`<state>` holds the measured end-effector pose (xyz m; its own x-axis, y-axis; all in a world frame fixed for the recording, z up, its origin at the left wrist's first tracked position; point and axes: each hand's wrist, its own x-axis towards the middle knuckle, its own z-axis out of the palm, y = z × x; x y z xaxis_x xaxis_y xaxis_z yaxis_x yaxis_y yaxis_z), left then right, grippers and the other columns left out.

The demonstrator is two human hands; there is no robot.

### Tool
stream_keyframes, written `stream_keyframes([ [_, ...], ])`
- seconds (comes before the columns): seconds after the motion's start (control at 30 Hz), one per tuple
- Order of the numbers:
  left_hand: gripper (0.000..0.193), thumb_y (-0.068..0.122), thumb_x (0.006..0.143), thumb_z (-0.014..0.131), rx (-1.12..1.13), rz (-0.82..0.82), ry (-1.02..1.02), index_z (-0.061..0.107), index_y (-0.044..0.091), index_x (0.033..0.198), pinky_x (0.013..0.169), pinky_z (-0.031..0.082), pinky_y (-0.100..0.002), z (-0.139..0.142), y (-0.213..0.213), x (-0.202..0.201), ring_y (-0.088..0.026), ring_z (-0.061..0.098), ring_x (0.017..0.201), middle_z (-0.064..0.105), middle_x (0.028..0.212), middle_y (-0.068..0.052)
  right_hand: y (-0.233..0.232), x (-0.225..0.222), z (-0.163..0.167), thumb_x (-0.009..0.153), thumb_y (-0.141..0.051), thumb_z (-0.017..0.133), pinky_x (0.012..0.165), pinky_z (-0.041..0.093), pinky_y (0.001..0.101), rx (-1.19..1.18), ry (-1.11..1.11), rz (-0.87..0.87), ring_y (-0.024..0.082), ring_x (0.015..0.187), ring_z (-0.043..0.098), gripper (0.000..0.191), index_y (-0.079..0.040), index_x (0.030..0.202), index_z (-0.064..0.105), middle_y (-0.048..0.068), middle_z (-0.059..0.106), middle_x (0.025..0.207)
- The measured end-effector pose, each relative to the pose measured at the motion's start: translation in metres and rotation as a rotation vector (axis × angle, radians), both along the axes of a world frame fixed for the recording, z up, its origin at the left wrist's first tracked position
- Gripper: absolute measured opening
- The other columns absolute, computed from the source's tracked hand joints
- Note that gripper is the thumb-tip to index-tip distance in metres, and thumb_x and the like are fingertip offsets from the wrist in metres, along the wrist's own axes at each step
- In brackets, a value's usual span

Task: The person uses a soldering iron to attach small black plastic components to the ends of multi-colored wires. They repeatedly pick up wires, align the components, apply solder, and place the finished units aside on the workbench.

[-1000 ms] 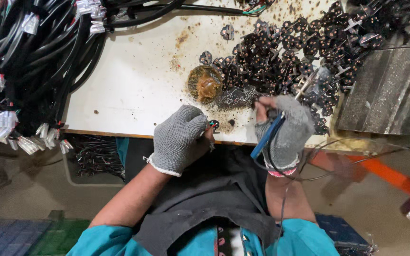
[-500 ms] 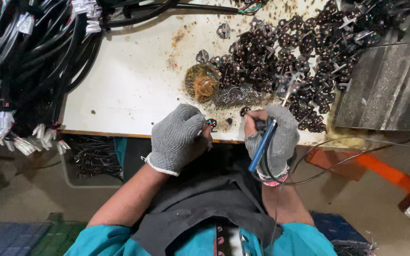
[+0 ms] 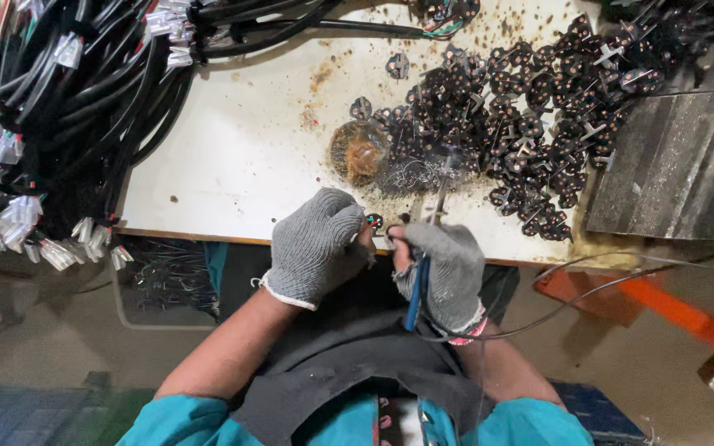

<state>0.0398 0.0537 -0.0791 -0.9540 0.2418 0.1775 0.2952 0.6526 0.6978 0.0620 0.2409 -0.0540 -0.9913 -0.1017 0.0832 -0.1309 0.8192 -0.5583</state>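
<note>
My left hand (image 3: 317, 244) pinches small black plug part (image 3: 374, 221) at 3 o'clock; right hand (image 3: 444, 268) grips blue-handled soldering iron (image 3: 420, 281).

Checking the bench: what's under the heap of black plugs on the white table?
Under the heap of black plugs, only the stained white table and wire scraps show at its edges; beneath is covered.

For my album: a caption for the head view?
Gloved left hand steadies a small black part; right hand holds a blue-handled tool.

White tags (image 3: 10, 153) cluster on left cables (image 3: 68, 107).
</note>
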Motion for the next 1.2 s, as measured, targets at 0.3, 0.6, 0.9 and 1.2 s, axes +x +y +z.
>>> stream_keyframes([
  [0.3, 0.017, 0.016, 0.078, 0.078, 0.018, -0.002, 0.009, 0.063, 0.012, 0.085, 0.062, 0.052, -0.041, 0.003, 0.001, 0.002, -0.029, 0.066, 0.077, 0.064, 0.091, -0.007, 0.009, -0.017, 0.005, 0.080, -0.018, 0.081, 0.071, 0.049, 0.0463, 0.242, 0.006, 0.037, 0.035, 0.079, 0.063, 0.019, -0.017, 0.098, 0.073, 0.010, 0.067, 0.086],
  [0.6, 0.017, 0.017, 0.081, 0.079, -0.007, 0.012, 0.012, 0.063, 0.014, 0.087, 0.064, 0.053, -0.040, -0.001, 0.004, 0.000, -0.027, 0.067, 0.078, 0.065, 0.092, -0.005, 0.027, -0.010, -0.003, 0.090, -0.012, 0.075, 0.083, 0.054, 0.0458, 0.127, 0.286, 0.480, 0.034, 0.099, 0.070, 0.024, -0.015, 0.112, 0.069, 0.012, 0.072, 0.111],
  [0.9, 0.053, 0.017, 0.082, 0.081, 0.073, 0.069, -0.018, 0.057, 0.010, 0.129, 0.079, 0.056, -0.036, 0.001, -0.037, 0.057, -0.034, 0.070, 0.095, 0.067, 0.109, -0.015, 0.025, -0.008, -0.008, 0.081, -0.010, 0.086, 0.082, 0.051, 0.0436, -0.028, 0.202, 0.156, 0.031, 0.091, 0.066, 0.019, -0.014, 0.089, 0.069, 0.004, 0.077, 0.097],
  [1.2, 0.019, 0.020, 0.090, 0.069, 0.347, 0.031, -0.672, 0.072, 0.006, 0.104, 0.062, 0.052, -0.036, 0.035, -0.062, 0.032, -0.029, 0.064, 0.066, 0.064, 0.079, -0.012, 0.030, -0.012, -0.019, 0.080, 0.001, 0.077, 0.091, 0.050, 0.0448, -0.094, 0.300, 0.176, 0.035, 0.100, 0.067, 0.026, -0.011, 0.098, 0.062, 0.006, 0.078, 0.111],
])
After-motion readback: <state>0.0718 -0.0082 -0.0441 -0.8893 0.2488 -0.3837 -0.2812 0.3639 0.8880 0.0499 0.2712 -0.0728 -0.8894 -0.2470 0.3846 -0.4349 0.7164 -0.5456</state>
